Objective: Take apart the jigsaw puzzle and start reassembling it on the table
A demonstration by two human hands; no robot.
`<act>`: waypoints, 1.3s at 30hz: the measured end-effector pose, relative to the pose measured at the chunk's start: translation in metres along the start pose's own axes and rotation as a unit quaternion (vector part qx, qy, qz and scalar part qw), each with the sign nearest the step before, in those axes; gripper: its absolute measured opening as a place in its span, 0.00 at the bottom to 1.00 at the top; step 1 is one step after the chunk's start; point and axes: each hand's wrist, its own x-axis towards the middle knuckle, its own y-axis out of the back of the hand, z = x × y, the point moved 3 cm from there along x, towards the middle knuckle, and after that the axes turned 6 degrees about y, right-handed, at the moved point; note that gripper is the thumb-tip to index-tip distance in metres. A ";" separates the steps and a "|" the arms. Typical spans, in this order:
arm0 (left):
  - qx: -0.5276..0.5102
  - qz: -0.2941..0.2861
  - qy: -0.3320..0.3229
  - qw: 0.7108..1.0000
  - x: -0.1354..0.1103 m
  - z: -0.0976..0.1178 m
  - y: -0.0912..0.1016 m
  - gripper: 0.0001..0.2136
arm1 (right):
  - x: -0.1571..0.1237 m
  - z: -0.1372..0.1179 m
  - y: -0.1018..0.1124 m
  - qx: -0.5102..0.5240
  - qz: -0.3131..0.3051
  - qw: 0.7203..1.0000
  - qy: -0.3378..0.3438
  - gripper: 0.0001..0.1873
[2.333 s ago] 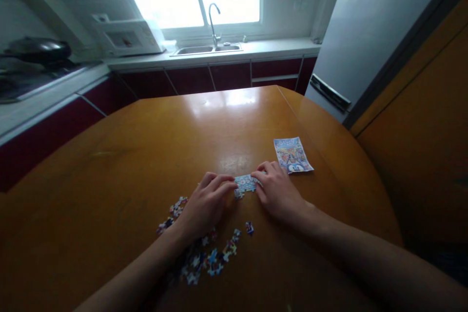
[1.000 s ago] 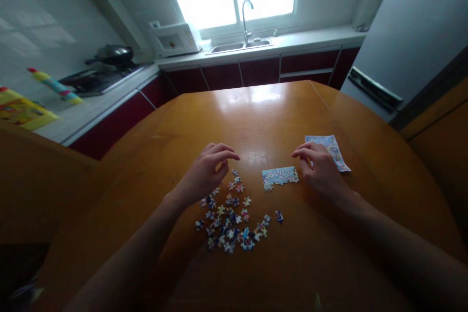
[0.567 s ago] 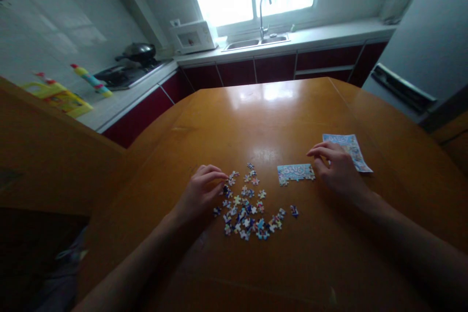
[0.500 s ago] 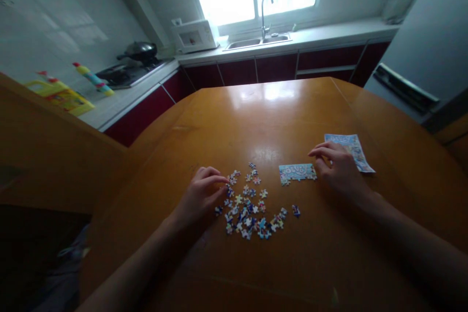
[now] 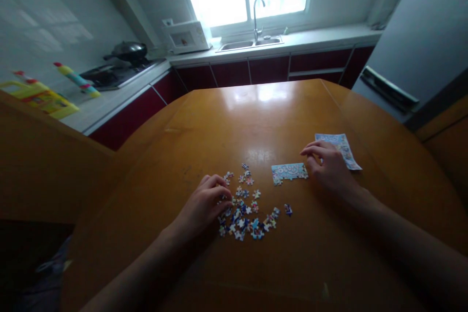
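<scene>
curled left hand [image 5: 204, 203] is picking among colourful loose jigsaw pieces [image 5: 248, 215], grip unclear, while half-open right hand [image 5: 329, 168] is steadying the bluish joined strip [image 5: 288, 172].

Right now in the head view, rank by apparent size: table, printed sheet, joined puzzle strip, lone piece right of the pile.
1. table
2. printed sheet, though the right hand seems to hide a corner
3. joined puzzle strip, somewhat smaller
4. lone piece, by far the smallest

A wooden table [image 5: 263, 122] carries loose puzzle pieces [image 5: 244, 210]. Near them lie a joined strip [image 5: 288, 172] and a picture card [image 5: 345, 147].
</scene>
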 end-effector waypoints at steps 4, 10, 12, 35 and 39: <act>-0.059 0.003 0.055 0.997 0.013 0.010 0.007 0.04 | 0.000 -0.002 -0.001 0.013 0.003 1.000 0.002 0.09; -0.127 0.026 0.091 0.987 0.058 0.057 -0.025 0.04 | 0.001 -0.009 -0.001 0.022 -0.001 1.000 0.000 0.10; -0.150 0.004 0.079 0.986 0.075 0.071 -0.045 0.02 | 0.002 -0.010 -0.001 0.023 0.000 1.000 -0.001 0.10; 0.012 0.085 -0.068 0.994 0.084 0.077 -0.067 0.04 | 0.001 -0.017 -0.006 0.056 -0.057 0.997 0.012 0.11; 0.013 0.070 -0.062 0.996 0.087 0.079 -0.071 0.03 | -0.003 -0.018 -0.013 0.061 -0.094 0.993 0.024 0.12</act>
